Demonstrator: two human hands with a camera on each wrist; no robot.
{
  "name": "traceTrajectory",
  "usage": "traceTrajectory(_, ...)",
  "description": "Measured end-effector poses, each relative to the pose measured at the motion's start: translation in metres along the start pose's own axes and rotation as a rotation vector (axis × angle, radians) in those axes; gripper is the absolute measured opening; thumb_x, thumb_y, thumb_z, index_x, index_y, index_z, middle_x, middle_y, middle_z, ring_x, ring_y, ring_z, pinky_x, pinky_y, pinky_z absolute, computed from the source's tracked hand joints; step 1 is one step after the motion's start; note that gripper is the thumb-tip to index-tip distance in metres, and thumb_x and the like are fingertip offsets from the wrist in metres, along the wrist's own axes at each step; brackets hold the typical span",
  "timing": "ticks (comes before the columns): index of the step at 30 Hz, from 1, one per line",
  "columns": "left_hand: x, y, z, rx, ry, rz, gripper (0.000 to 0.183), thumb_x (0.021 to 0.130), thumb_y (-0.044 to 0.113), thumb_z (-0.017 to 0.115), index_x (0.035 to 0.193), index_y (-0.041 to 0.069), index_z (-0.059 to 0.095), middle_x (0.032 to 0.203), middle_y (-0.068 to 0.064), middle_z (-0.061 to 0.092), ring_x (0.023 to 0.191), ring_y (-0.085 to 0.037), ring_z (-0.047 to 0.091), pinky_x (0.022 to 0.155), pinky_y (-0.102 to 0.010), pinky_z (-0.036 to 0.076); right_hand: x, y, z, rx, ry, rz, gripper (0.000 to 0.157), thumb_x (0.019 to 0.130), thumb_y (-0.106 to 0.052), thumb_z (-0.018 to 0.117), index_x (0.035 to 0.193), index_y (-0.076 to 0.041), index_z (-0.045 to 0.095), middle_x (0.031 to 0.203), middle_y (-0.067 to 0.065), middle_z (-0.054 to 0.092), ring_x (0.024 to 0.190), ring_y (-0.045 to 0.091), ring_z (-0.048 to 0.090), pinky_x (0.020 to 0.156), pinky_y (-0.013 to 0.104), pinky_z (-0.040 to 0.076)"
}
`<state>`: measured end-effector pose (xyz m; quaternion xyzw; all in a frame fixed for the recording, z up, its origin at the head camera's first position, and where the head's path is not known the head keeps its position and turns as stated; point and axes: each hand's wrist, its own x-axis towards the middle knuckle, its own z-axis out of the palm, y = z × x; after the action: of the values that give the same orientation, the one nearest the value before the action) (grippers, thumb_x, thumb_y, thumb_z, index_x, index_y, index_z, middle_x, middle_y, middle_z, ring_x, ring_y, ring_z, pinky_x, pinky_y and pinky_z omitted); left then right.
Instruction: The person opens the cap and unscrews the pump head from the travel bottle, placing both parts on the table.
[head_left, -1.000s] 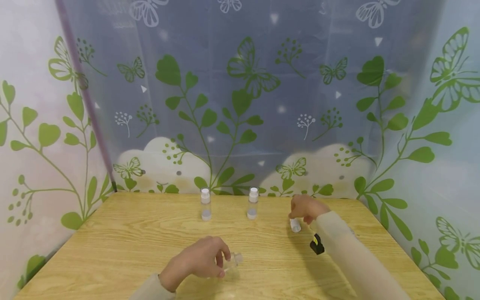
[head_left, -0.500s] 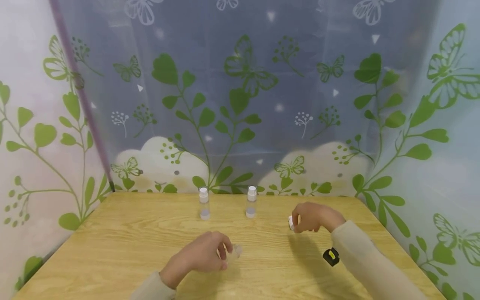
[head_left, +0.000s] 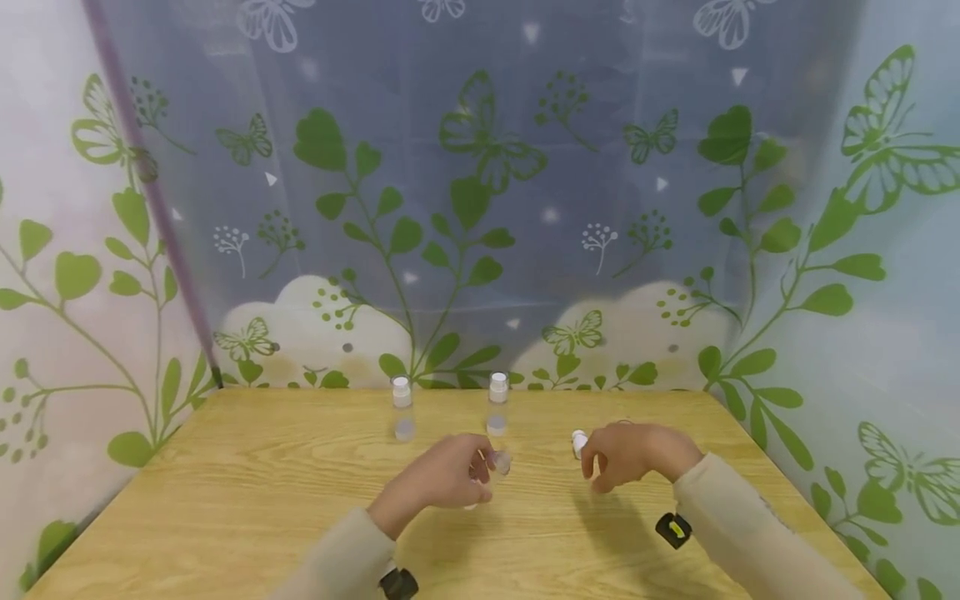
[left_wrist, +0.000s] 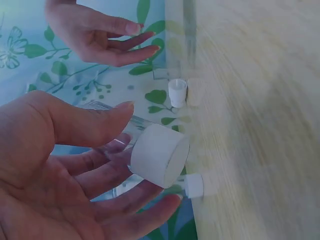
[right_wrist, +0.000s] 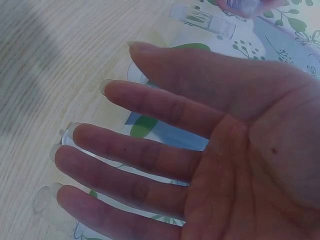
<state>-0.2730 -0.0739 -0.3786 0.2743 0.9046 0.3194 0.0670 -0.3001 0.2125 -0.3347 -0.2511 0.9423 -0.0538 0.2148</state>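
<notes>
My left hand (head_left: 450,471) pinches a clear bottle above the table between thumb and fingers. The bottle's white base (left_wrist: 160,155) shows large in the left wrist view; its clear body is partly hidden by the fingers, and its clear end (head_left: 502,462) sticks out to the right in the head view. My right hand (head_left: 637,454) holds nothing. Its fingers are spread and fairly straight in the right wrist view. Just left of its fingertips, a small white pump top (head_left: 578,443) stands on the table, also seen as a white piece (left_wrist: 177,93) in the left wrist view.
Two clear pump bottles with white tops and bases stand at the back, a left bottle (head_left: 402,408) and a right bottle (head_left: 497,404). A clear cap-like piece (right_wrist: 46,201) lies beyond the right fingertips. Printed curtains surround the wooden table (head_left: 300,467).
My left hand has moved forward and right, lifting the bottle. My right hand has let go of the white pump top and drawn back slightly toward me.
</notes>
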Motion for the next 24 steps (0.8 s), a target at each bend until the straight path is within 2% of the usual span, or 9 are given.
traceTrajectory(4,0.019,0.003,0.003,0.044,0.028,0.003,0.029,0.077,0.004,0.083,0.1,0.005,0.066,0.091,-0.007,0.073,0.083,-0.017,0.064,0.073,-0.032,0.053,-0.002,-0.001,0.002,-0.014,0.008,0.013,0.015,0.089,-0.022,0.078,0.104,-0.019,0.075,0.101,0.0,0.072,0.1,0.025,0.061,0.089,0.05,0.051)
traceTrajectory(7,0.032,0.006,0.004,0.067,0.041,-0.005,0.029,0.074,0.004,0.086,0.094,0.006,0.065,0.085,-0.004,0.07,0.076,-0.014,0.061,0.067,-0.028,0.049,-0.003,0.0,0.003,-0.021,0.001,0.009,0.015,0.089,-0.022,0.078,0.103,-0.018,0.075,0.1,0.0,0.072,0.098,0.024,0.059,0.085,0.047,0.052)
traceTrajectory(13,0.057,0.011,0.007,0.038,0.01,-0.067,0.025,0.072,-0.001,0.086,0.081,0.006,0.064,0.067,0.002,0.055,0.06,-0.012,0.048,0.056,-0.027,0.041,-0.004,0.002,0.004,-0.011,-0.018,0.016,0.016,0.09,-0.022,0.078,0.106,-0.017,0.075,0.102,0.002,0.073,0.092,0.02,0.062,0.079,0.042,0.055)
traceTrajectory(20,0.079,0.021,0.01,0.047,-0.009,-0.141,0.025,0.071,-0.004,0.085,0.079,0.007,0.064,0.076,-0.002,0.06,0.067,-0.015,0.056,0.059,-0.031,0.049,-0.006,0.005,0.004,0.015,-0.043,0.015,0.017,0.091,-0.019,0.077,0.107,-0.015,0.074,0.11,0.005,0.071,0.092,0.02,0.067,0.082,0.046,0.056)
traceTrajectory(24,0.091,0.024,0.014,0.018,-0.034,-0.18,0.032,0.072,-0.009,0.081,0.07,0.009,0.055,0.068,0.0,0.053,0.059,-0.014,0.05,0.053,-0.03,0.046,-0.007,0.007,0.004,0.031,-0.048,0.017,0.018,0.091,-0.018,0.076,0.108,-0.014,0.074,0.113,0.005,0.07,0.093,0.02,0.066,0.082,0.046,0.056)
